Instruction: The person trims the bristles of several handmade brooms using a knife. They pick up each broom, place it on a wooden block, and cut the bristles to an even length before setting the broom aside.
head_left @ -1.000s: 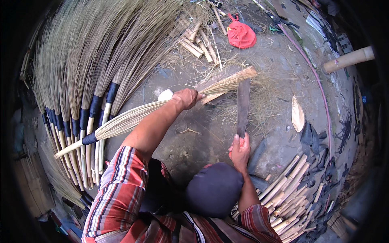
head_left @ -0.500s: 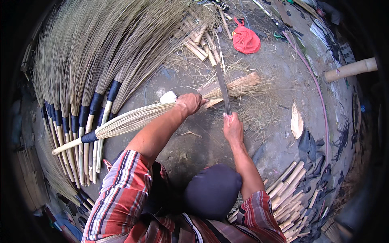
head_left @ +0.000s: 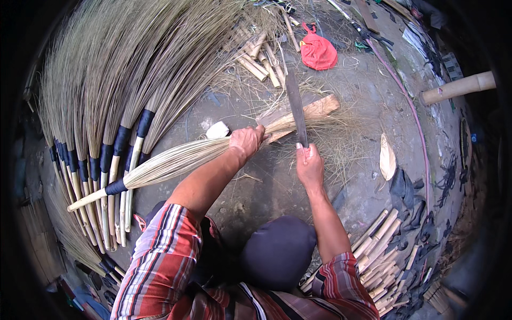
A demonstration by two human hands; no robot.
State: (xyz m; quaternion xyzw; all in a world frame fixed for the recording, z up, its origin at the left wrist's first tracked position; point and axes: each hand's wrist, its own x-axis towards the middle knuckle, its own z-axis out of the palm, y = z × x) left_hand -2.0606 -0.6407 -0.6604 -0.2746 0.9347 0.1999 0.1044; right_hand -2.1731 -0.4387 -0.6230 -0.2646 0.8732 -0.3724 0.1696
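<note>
Your broom [head_left: 178, 164] lies slantwise before you, its handle [head_left: 88, 200] at your left and its strand ends over a wooden block [head_left: 329, 104]. The handle is pale, smooth and slightly bent. A dark blue binding [head_left: 116, 186] wraps tightly where handle meets strands. The strands are straw-coloured and fine; they swell past the binding, narrow at your left hand [head_left: 247, 141], then spread loosely beyond it, with uneven ends.

Your left hand is closed round the bundle, knuckles uppermost, just beside the block. Your right hand [head_left: 310, 164] is clenched on the near end of a knife [head_left: 296, 104], thumb on top. The long, dark grey blade points away from you and crosses over the strands and block; whether its edge touches the strands cannot be determined.

The handle crosses over those of the finished brooms [head_left: 98, 117], which fan out at your left with similar dark bindings. Loose clippings [head_left: 344, 133] litter the floor round the block.

On markings: a small pale panel [head_left: 452, 66] at the far right bears dark marks, too small to make out.
</note>
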